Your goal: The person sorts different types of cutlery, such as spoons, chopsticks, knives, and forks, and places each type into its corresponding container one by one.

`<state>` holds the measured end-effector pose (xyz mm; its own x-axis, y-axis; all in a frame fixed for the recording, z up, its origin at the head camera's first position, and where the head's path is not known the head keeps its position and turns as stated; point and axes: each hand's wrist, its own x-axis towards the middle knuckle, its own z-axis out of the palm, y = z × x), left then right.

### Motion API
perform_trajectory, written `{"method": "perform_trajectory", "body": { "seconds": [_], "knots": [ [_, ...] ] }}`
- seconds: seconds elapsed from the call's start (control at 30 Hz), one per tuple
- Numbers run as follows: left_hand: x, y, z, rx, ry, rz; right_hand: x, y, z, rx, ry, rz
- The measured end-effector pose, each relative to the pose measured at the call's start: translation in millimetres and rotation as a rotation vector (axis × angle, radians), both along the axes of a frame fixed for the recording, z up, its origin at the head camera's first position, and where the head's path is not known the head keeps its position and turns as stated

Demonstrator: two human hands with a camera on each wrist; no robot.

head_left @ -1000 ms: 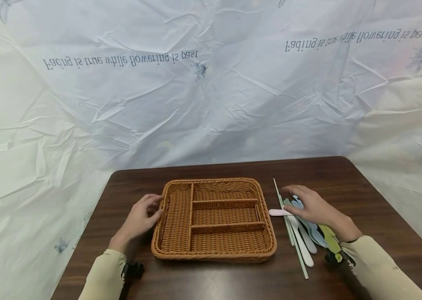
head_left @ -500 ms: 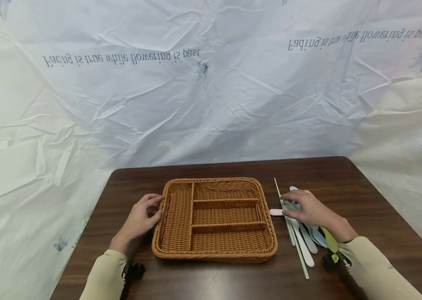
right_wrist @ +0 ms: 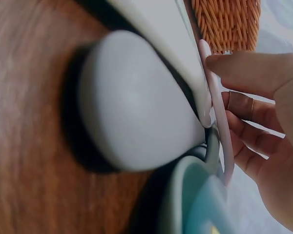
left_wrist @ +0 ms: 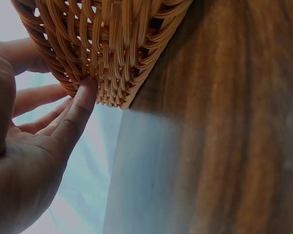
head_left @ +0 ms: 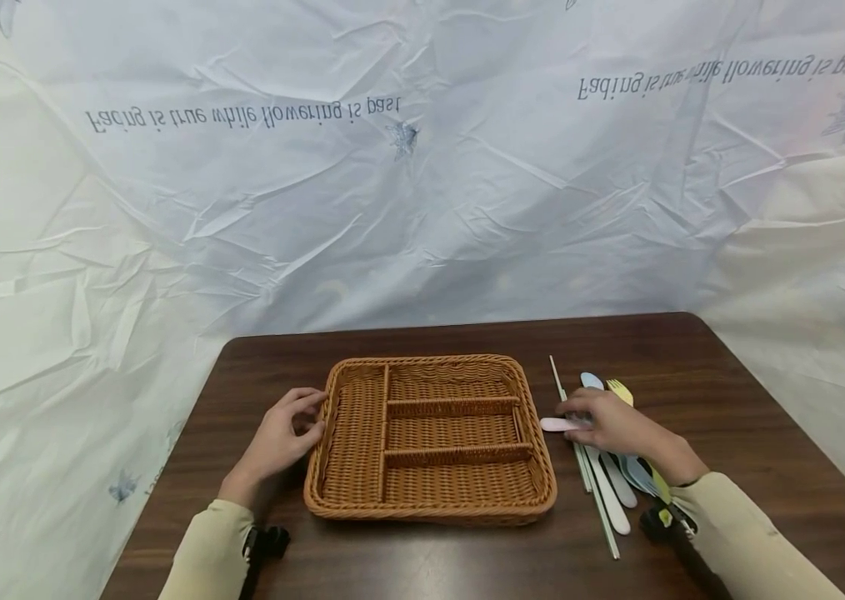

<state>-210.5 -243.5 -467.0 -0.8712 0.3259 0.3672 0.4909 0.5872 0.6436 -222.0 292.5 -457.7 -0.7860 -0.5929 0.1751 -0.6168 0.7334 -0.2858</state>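
A brown wicker basket [head_left: 460, 510] with several compartments sits on the table. My left hand [head_left: 283, 433] holds its left rim; in the left wrist view a fingertip [left_wrist: 88, 85] presses the outer wall, while another digit passes behind the rim. My right hand [head_left: 606, 425] is over the pile of cutlery right of the basket. It pinches a pink utensil handle [head_left: 556, 424] between thumb and fingers; the far end of that utensil is hidden by the hand. In the right wrist view the pink handle [right_wrist: 218, 105] lies against the thumb and fingertips.
Beneath and around the right hand lie pale green chopsticks [head_left: 602, 517], a white handle [head_left: 615, 512], a yellow fork [head_left: 620, 390] and a light blue rounded piece [head_left: 591, 380]. The dark wood table [head_left: 430, 567] ends at a pale printed cloth [head_left: 422, 217] behind.
My right hand has shifted slightly left and its fingers have closed onto the pink handle. The light blue piece and yellow fork behind it have become visible. My left hand stays at the basket.
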Motion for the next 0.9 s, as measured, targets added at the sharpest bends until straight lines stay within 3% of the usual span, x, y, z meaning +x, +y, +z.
{"method": "perform_trajectory", "body": {
  "seconds": [0.37, 0.67, 0.9],
  "knots": [
    [1.4, -0.1, -0.2, 0.002, -0.011, -0.002, -1.6, -1, -0.7, -0.004, -0.036, 0.028],
    [1.6, 0.5, 0.3, 0.004, -0.018, 0.000, -2.6, 2, 9.4, -0.028, -0.086, -0.062],
    [1.2, -0.2, 0.0, 0.006, -0.022, -0.005, -5.0, 5, 18.6, -0.049, -0.016, -0.095]
  ]
}}
